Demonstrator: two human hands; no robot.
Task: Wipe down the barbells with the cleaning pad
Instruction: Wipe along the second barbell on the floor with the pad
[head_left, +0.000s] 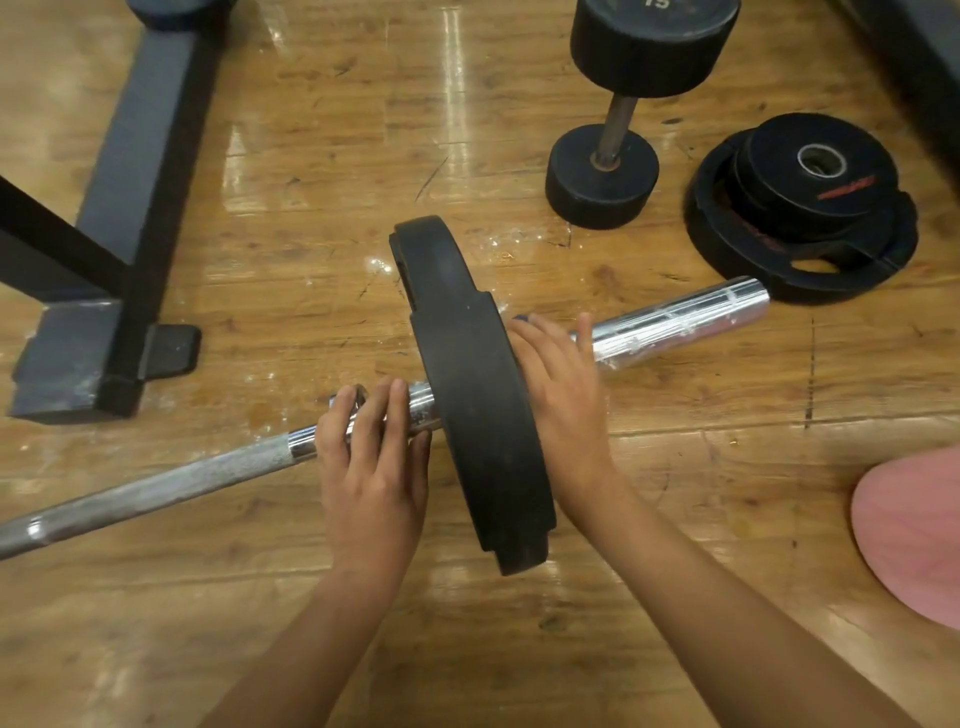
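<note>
We are crouched over the long steel barbell (156, 488), which lies on the glossy wooden plank floor (322, 171) with one thick black rubber weight plate (472, 395) standing on its sleeve. Our left hand (371, 467) rests on top of the bar just inside the plate, fingers curled loosely over the chrome collar, more steadying than clamping. Our right hand (558, 384) lies flat and open against the plate's outer face, fingertips reaching onto the shiny chrome sleeve end (680, 322). A sliver of something dark blue peeks above those fingers; we cannot tell whether it is the cleaning pad, and no pad shows clearly anywhere.

We judge the step in hand to be working around the plate and sleeve. To do it well, we should keep the left hand pinning the bar so it cannot roll, press evenly, and follow the sleeve's full length, turning the bar to reach its underside. The black round-headed dumbbell (613, 150) and the stacked black plates (800, 208) sit well apart, out of our way.
</note>
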